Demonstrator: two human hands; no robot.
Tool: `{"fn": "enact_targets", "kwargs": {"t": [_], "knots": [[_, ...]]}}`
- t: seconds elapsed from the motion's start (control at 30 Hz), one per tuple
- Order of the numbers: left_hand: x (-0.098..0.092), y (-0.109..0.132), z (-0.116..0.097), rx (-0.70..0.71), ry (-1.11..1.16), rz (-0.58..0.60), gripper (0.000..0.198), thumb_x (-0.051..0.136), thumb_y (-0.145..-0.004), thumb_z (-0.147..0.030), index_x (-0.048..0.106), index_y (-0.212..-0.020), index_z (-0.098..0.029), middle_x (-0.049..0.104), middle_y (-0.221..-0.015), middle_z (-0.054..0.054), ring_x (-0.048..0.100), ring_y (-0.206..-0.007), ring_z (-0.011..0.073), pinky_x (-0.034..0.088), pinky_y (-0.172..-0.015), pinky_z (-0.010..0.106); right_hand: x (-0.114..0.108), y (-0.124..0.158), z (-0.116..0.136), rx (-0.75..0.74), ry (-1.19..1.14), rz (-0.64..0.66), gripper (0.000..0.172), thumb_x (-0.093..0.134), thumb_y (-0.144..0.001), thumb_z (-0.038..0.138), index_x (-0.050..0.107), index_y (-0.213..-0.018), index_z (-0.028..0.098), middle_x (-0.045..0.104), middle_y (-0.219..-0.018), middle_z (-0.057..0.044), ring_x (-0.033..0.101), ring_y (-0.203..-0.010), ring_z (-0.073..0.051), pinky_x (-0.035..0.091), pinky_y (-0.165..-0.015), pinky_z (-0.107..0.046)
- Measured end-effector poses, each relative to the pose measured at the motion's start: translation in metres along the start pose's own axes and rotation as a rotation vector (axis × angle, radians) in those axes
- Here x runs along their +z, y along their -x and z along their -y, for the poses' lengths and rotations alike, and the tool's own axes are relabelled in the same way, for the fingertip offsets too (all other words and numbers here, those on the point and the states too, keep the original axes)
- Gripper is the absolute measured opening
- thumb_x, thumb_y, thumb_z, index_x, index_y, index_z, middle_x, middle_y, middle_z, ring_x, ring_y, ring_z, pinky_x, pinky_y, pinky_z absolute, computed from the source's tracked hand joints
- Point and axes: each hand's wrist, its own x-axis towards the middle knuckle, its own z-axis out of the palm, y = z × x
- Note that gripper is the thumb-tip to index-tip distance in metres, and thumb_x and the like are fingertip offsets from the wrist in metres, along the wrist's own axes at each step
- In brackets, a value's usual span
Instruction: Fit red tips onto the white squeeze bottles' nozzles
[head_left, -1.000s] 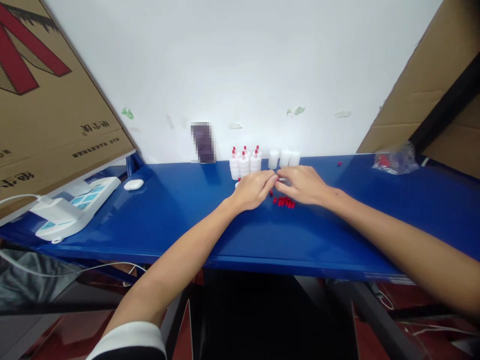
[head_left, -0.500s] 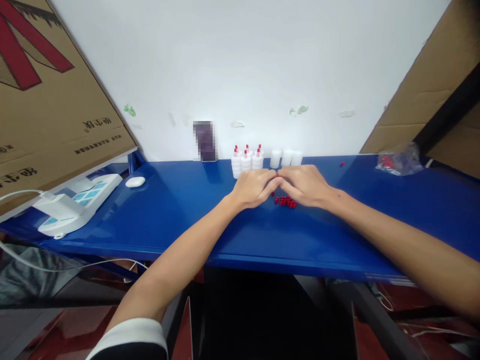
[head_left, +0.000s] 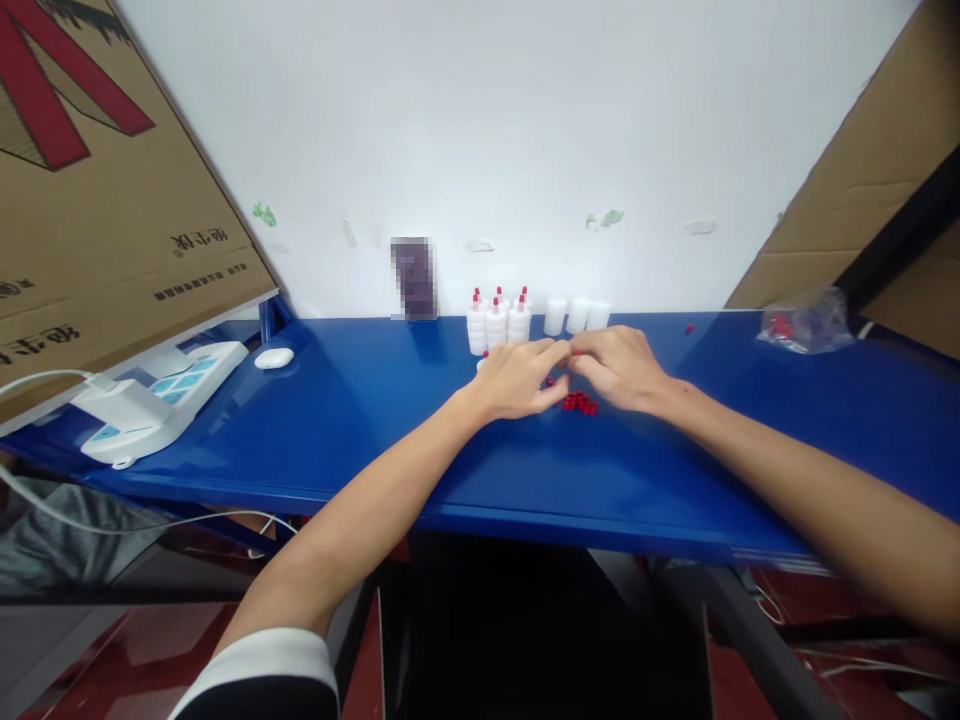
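Over the blue table, my left hand (head_left: 521,380) has its thumb stretched away from the curled fingers, and I see nothing held between them. Its fingertips meet those of my right hand (head_left: 619,368), which pinches a small red cap (head_left: 577,353), mostly hidden by the fingers. Just below lies a pile of small red caps (head_left: 580,403), with a loose one close to the left thumb. Behind my left hand stand several white squeeze bottles (head_left: 496,327) with red-capped nozzles. A white piece with a red spot shows partly beside the left hand's back.
Several white bottles without nozzles (head_left: 555,317) stand by the wall. A clear bag with red pieces (head_left: 806,322) lies at the right. On the left are a white oval case (head_left: 274,358) and a power strip (head_left: 169,400). A blurred dark upright object (head_left: 415,280) leans on the wall.
My left thumb has moved away from the right hand and opened from its fingers. A red cap now shows in my right fingers. The view has shifted slightly.
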Motion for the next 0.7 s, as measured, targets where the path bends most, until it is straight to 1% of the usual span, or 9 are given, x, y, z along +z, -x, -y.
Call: {"fn": "enact_targets", "kwargs": {"t": [0.13,0.23,0.3,0.37,0.43,0.53,0.57,0.63,0.7], "knots": [[-0.001,0.0,-0.001,0.018,-0.011,-0.001,0.027,0.045,-0.101,-0.035,0.064,-0.11,-0.018,0.076,-0.101,0.007,0.068,-0.084,0.0188,0.043,-0.063,0.03,0.0,0.001,0.004,0.01,-0.021,-0.019,0.033,0.041,-0.08,0.037,0.062,-0.061,0.021,0.055,-0.056,-0.004,0.045,-0.056,-0.018,0.026,-0.059,-0.033],[0.0,-0.001,-0.003,0.034,-0.051,-0.034,0.03,0.042,-0.103,-0.037,0.063,-0.111,-0.018,0.077,-0.098,0.008,0.068,-0.083,0.0193,0.044,-0.063,0.031,0.002,0.002,0.004,-0.032,-0.082,-0.067,0.032,0.04,-0.08,0.035,0.058,-0.057,0.021,0.05,-0.052,-0.003,0.042,-0.052,-0.017,0.027,-0.058,-0.033],[0.001,-0.001,-0.004,0.036,-0.089,-0.055,0.031,0.042,-0.103,-0.038,0.063,-0.112,-0.018,0.077,-0.096,0.009,0.069,-0.082,0.0199,0.045,-0.063,0.031,0.004,0.003,0.003,-0.068,-0.129,-0.087,0.031,0.04,-0.081,0.035,0.055,-0.058,0.021,0.051,-0.052,-0.003,0.043,-0.052,-0.017,0.028,-0.058,-0.033],[0.002,-0.001,-0.004,0.037,-0.117,-0.06,0.031,0.041,-0.103,-0.037,0.063,-0.112,-0.017,0.077,-0.094,0.009,0.069,-0.082,0.0205,0.045,-0.063,0.031,0.007,0.004,0.001,-0.108,-0.16,-0.079,0.032,0.041,-0.085,0.039,0.057,-0.063,0.021,0.056,-0.056,-0.003,0.047,-0.054,-0.017,0.03,-0.059,-0.033],[0.003,-0.001,-0.004,0.05,-0.125,-0.058,0.032,0.038,-0.104,-0.036,0.064,-0.11,-0.017,0.076,-0.092,0.009,0.07,-0.081,0.0208,0.045,-0.063,0.031,0.01,0.005,0.0,-0.147,-0.178,-0.056,0.037,0.041,-0.09,0.047,0.059,-0.07,0.021,0.06,-0.061,-0.004,0.051,-0.057,-0.018,0.031,-0.06,-0.032],[0.002,-0.002,0.001,0.111,-0.108,-0.078,0.034,0.037,-0.103,-0.037,0.065,-0.102,-0.018,0.074,-0.084,0.008,0.068,-0.075,0.0203,0.044,-0.061,0.031,0.012,0.006,0.002,-0.183,-0.198,-0.034,0.046,0.038,-0.095,0.058,0.059,-0.079,0.021,0.062,-0.065,-0.004,0.052,-0.058,-0.018,0.032,-0.06,-0.031],[0.0,-0.002,0.005,0.131,-0.096,-0.103,0.035,0.036,-0.102,-0.038,0.064,-0.097,-0.018,0.072,-0.08,0.008,0.067,-0.072,0.0197,0.044,-0.061,0.031,0.012,0.006,0.003,-0.189,-0.204,-0.03,0.048,0.036,-0.096,0.061,0.059,-0.082,0.021,0.062,-0.065,-0.003,0.052,-0.058,-0.018,0.032,-0.06,-0.031],[-0.005,0.0,0.015,0.138,-0.068,-0.187,0.037,0.034,-0.101,-0.038,0.062,-0.086,-0.02,0.068,-0.072,0.007,0.063,-0.066,0.0182,0.043,-0.062,0.032,0.011,0.005,0.004,-0.185,-0.205,-0.022,0.052,0.034,-0.097,0.064,0.06,-0.087,0.021,0.061,-0.066,-0.003,0.052,-0.058,-0.018,0.032,-0.061,-0.031],[-0.013,0.003,0.029,0.067,-0.047,-0.313,0.04,0.029,-0.101,-0.035,0.057,-0.075,-0.021,0.064,-0.067,0.006,0.059,-0.061,0.0166,0.041,-0.063,0.032,0.01,0.004,0.003,-0.142,-0.186,-0.013,0.051,0.035,-0.098,0.063,0.063,-0.091,0.02,0.061,-0.065,-0.003,0.052,-0.058,-0.019,0.033,-0.061,-0.032]]}}
